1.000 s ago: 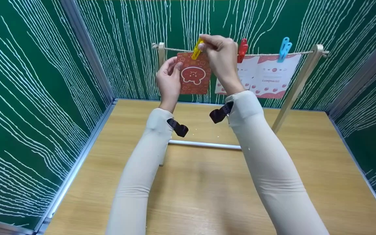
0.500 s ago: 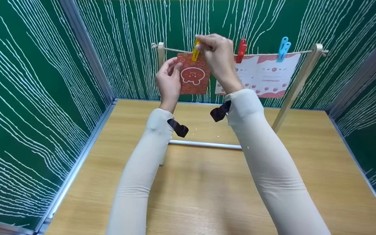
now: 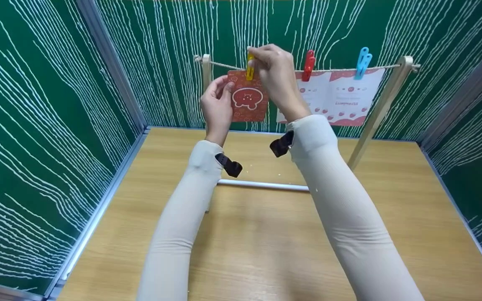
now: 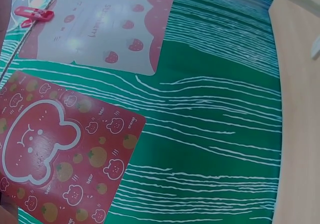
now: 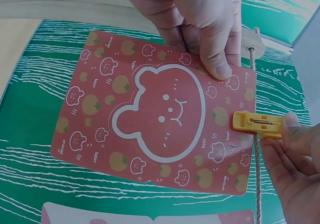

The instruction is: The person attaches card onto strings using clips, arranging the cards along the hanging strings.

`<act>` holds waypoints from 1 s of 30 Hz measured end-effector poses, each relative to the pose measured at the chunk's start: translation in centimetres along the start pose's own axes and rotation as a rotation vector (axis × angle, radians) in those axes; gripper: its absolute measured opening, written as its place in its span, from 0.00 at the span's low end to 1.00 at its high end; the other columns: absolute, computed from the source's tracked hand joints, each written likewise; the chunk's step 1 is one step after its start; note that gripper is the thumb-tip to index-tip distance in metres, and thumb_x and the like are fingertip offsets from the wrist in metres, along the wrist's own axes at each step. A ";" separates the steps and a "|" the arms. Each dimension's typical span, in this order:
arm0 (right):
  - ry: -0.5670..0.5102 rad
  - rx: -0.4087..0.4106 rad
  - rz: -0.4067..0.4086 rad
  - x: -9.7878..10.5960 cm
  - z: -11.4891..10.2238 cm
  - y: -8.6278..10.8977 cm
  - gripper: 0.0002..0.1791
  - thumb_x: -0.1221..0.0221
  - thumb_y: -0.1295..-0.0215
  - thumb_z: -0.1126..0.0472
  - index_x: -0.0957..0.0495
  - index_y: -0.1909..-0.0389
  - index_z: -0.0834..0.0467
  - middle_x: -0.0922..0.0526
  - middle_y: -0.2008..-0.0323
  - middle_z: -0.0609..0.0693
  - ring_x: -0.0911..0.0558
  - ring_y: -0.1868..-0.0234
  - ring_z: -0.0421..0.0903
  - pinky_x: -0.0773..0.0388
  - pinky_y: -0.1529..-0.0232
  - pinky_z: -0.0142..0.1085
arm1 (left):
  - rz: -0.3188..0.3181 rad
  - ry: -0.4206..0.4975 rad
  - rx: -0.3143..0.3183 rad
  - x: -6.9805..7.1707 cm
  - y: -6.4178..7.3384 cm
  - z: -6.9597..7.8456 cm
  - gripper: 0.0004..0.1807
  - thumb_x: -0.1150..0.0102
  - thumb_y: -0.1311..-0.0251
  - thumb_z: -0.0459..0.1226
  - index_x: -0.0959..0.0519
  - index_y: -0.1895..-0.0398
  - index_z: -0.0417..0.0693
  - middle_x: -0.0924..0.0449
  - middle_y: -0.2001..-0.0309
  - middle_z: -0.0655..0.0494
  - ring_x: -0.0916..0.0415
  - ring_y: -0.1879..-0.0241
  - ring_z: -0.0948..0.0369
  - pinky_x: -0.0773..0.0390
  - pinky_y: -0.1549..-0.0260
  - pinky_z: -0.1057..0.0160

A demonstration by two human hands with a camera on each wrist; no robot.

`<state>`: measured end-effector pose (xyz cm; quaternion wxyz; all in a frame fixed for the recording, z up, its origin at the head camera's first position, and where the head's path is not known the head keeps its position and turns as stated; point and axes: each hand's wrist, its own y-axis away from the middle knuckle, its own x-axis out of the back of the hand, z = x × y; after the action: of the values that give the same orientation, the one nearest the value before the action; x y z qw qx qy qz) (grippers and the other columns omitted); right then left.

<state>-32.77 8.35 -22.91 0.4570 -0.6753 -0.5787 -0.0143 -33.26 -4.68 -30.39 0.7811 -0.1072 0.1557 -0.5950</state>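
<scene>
A red card with a bear-face outline hangs upside down against a twine line. My left hand pinches its left edge near the top, thumb on the printed front. With thumb and fingertips, my right hand squeezes the handle end of a yellow clothespin. In the right wrist view the clothespin overlaps the card's top edge and lies across the twine. The card's front fills the lower left of the left wrist view.
Right of the card, a white strawberry-print folded sheet hangs from the line by a red clothespin and a blue clothespin. Wooden posts carry the line. A white rod runs low between them above the wooden table.
My right hand and the yellow clothespin have shifted slightly left and down, and the clothespin stands more upright. The card's top edge sits a little lower. My left hand keeps its hold.
</scene>
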 end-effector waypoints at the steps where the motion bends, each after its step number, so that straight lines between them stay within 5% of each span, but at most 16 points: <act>1: 0.007 0.007 -0.004 0.0 0.0 0.0 0.16 0.46 0.30 0.64 0.22 0.44 0.56 0.18 0.50 0.52 0.21 0.47 0.42 0.25 0.47 0.25 | -0.001 -0.005 0.000 0.0 0.2 0.3 0.17 0.46 0.35 0.39 0.24 0.44 0.45 0.18 0.49 0.49 0.20 0.53 0.60 0.19 0.54 0.65; 7: 0.019 0.018 -0.027 -0.1 0.0 0.2 0.17 0.47 0.30 0.64 0.24 0.42 0.56 0.19 0.48 0.53 0.22 0.45 0.44 0.25 0.45 0.27 | -0.008 -0.004 0.005 0.2 0.9 1.2 0.17 0.47 0.34 0.38 0.24 0.44 0.43 0.18 0.48 0.48 0.20 0.52 0.59 0.19 0.53 0.64; 24: -0.027 0.001 -0.045 -0.4 0.4 0.4 0.20 0.47 0.30 0.59 0.27 0.39 0.53 0.19 0.45 0.49 0.20 0.46 0.38 0.26 0.47 0.22 | -0.009 -0.024 -0.028 0.2 0.9 0.7 0.18 0.46 0.34 0.38 0.25 0.43 0.44 0.19 0.48 0.50 0.21 0.50 0.61 0.21 0.51 0.67; 30: -0.040 0.025 -0.044 -0.5 0.7 0.6 0.20 0.47 0.30 0.59 0.27 0.38 0.55 0.20 0.43 0.50 0.22 0.42 0.40 0.27 0.44 0.25 | -0.019 -0.042 -0.069 0.2 -0.1 -0.7 0.18 0.46 0.34 0.37 0.25 0.42 0.44 0.19 0.47 0.49 0.21 0.49 0.60 0.21 0.51 0.66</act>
<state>-32.82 8.46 -23.90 0.4535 -0.6568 -0.6024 -0.0035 -33.56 -4.85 -30.99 0.7744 -0.1479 0.1586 -0.5944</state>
